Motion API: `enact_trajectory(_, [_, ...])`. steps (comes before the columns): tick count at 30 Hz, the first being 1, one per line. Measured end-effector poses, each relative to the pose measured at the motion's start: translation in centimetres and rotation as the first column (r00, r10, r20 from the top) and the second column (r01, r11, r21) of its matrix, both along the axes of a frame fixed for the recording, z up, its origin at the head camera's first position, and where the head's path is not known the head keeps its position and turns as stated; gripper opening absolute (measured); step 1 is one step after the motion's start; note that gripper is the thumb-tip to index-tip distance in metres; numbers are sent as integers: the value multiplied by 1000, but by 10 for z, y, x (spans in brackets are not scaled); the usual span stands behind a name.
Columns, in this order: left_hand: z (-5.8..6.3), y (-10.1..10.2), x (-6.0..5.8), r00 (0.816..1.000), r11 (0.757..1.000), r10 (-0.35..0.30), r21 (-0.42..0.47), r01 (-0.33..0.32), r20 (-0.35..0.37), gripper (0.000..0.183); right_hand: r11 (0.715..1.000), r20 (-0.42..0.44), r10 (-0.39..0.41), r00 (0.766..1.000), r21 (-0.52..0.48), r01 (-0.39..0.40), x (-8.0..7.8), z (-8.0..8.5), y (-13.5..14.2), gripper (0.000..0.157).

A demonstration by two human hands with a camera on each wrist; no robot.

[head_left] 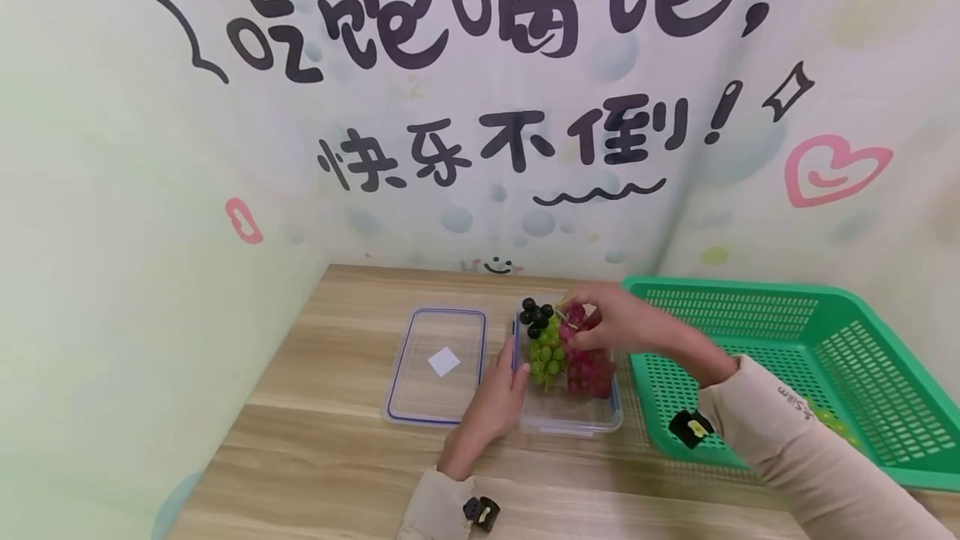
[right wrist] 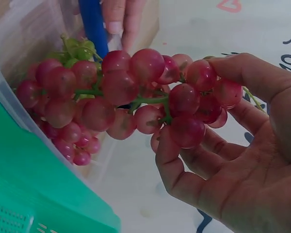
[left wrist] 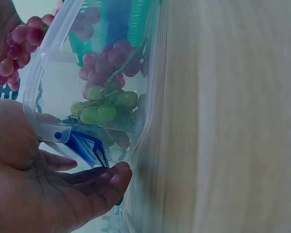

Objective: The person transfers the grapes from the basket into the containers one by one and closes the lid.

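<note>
My right hand (head_left: pixel 611 319) pinches a bunch of red grapes (right wrist: pixel 184 102) between thumb and fingers at one end. The bunch hangs over the right side of a clear plastic box (head_left: pixel 566 423), its far end low among other red grapes (right wrist: pixel 75 141). On the box's left side, my left hand (head_left: pixel 497 394) grips the wall, thumb over the rim and fingers outside by the blue clip (left wrist: pixel 87 145). A bunch of green grapes (head_left: pixel 546 354) lies in the middle of the box. Black grapes (head_left: pixel 534 319) sit at its far left corner.
A clear lid with a blue seal (head_left: pixel 420 398) lies left of the box, a white square (head_left: pixel 443 362) on it. To the right stands a large green basket (head_left: pixel 750 286) with some green grapes (head_left: pixel 832 423) inside. A printed wall sheet (head_left: pixel 465 223) rises behind the wooden table (head_left: pixel 300 440).
</note>
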State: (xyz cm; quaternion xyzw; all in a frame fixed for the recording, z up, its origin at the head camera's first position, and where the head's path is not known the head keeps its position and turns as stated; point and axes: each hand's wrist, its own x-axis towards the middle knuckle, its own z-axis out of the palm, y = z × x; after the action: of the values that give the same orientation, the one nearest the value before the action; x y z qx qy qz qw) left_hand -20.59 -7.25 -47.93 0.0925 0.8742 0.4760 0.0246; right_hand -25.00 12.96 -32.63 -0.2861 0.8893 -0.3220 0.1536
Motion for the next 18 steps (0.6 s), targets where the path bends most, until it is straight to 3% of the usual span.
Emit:
enact_trajectory(4, [0,0,-1,1000,1000,3,1,-3,-15,56,999,0,13,1000,35,-13,0,-9,-2,39])
enact_trajectory(13, [1,1,-1,1000,1000,5,-8,-5,1,56,994,83,-26,996,106,17,5,-29,-8,36])
enact_trajectory(18, [1,1,-1,1000,1000,9,-15,-10,-9,56,987,144,-59,988,158,36,10,-37,-12,42])
